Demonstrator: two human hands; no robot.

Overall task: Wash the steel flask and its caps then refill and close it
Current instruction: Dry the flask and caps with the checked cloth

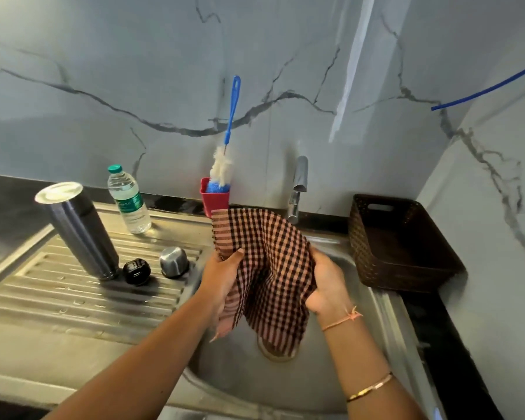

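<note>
Both hands hold a checked cloth (270, 268) over the bowl of the steel sink (331, 374). The left hand (222, 277) grips the left side of the cloth, with the thumb lying on the front of the fabric and the fingers curled behind it. The right hand (328, 286) grips the right side, and its fingers are mostly hidden in the folds. The steel flask (79, 228) stands apart from the hands on the ribbed draining board (73, 301), to the left of the bowl, with a flat end on top. Just beside its foot lies the black cap (136, 271), and near that sits the steel cap (174, 262) with its closed end up. Behind them stands a plastic water bottle (129, 201) with a green lid. At the wall a red holder (214, 198) carries a blue bottle brush (232, 107), the tap (299, 189) is to its right, and a brown basket (406, 268) rests on the counter at the right.
</note>
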